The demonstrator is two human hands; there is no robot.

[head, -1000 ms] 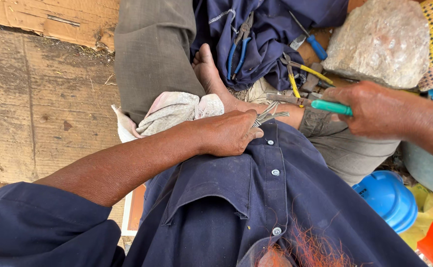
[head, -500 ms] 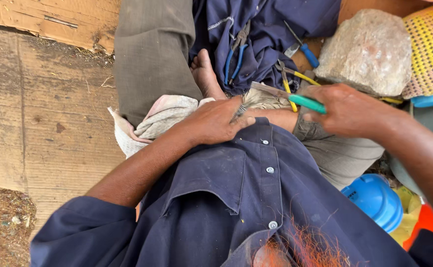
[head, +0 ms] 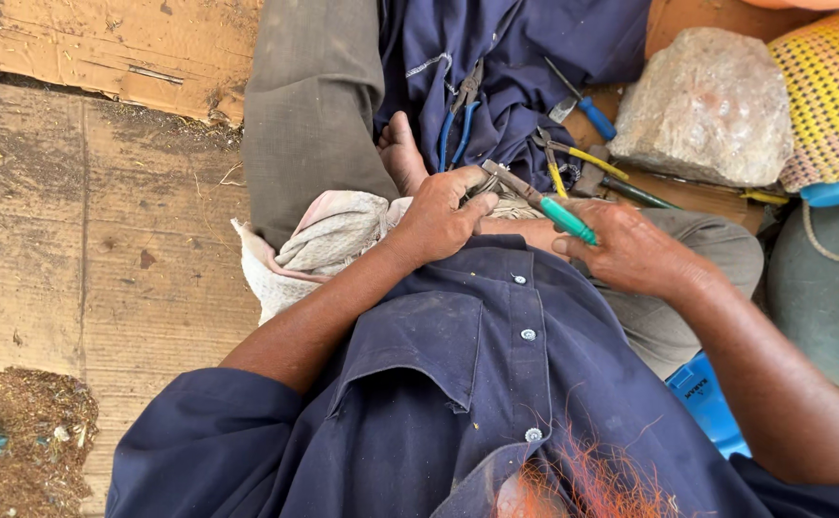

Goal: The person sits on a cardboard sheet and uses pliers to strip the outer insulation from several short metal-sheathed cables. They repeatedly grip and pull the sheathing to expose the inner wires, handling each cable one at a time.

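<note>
Right hand (head: 635, 251) grips 1 pair of green-handled pliers (head: 535, 201), fingers wrapped around the handle, with the metal nose pointing up-left toward the other hand. Left hand (head: 439, 219) is curled closed over 1 small metal workpiece (head: 482, 188) at the pliers' nose; the piece is mostly hidden by the fingers, and its kind cannot be told. Both hands rest over the lap, against the front of 1 dark blue buttoned shirt (head: 458, 384) worn by the person. 1 bare foot (head: 402, 152) lies just above the left hand, beside 1 crumpled pale cloth (head: 328, 240) on the grey trouser leg. Further up, on a fold of dark blue fabric, lie 1 pair of blue-handled pliers (head: 456, 125), 1 blue-handled screwdriver (head: 582, 107) and 1 pair of yellow-handled pliers (head: 573, 158), all apart from the hands. 1 large grey stone (head: 702, 105) sits to the right of these tools, touching 1 yellow woven mat (head: 832, 91) at the top right. 1 blue plastic object (head: 707, 408) shows partly under the right forearm. 1 sheet of worn cardboard (head: 103, 48) lies on the ground at the upper left.
</note>
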